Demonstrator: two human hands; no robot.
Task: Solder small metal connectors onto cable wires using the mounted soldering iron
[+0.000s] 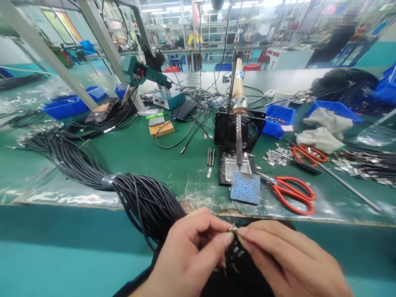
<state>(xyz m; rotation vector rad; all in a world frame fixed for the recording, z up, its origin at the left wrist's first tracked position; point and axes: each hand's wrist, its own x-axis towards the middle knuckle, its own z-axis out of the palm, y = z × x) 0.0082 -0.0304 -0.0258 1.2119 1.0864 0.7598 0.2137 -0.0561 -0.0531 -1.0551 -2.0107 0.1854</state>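
Observation:
In front of the bench edge, my left hand (193, 251) pinches a small stripped cable end (234, 227) between thumb and forefinger. Fine white, bluish and orange-red wires seem to stick out of it. From the other side, the fingertips of my right hand (284, 251) close on the same wires. Much of the piece is hidden by my fingers. A thick bundle of black cables (145, 198) hangs over the edge beside my left hand. Beyond my hands lie a blue sponge (246, 187) and orange-handled scissors (293, 194).
A wooden-handled soldering iron (239, 103) points tip down above a metal tray, before a black fan (221, 130). Blue bins (278, 119), gloves (324, 130), a second orange-handled pair (309, 154) and loose metal connectors (276, 156) lie right. A green tool (144, 74) stands left.

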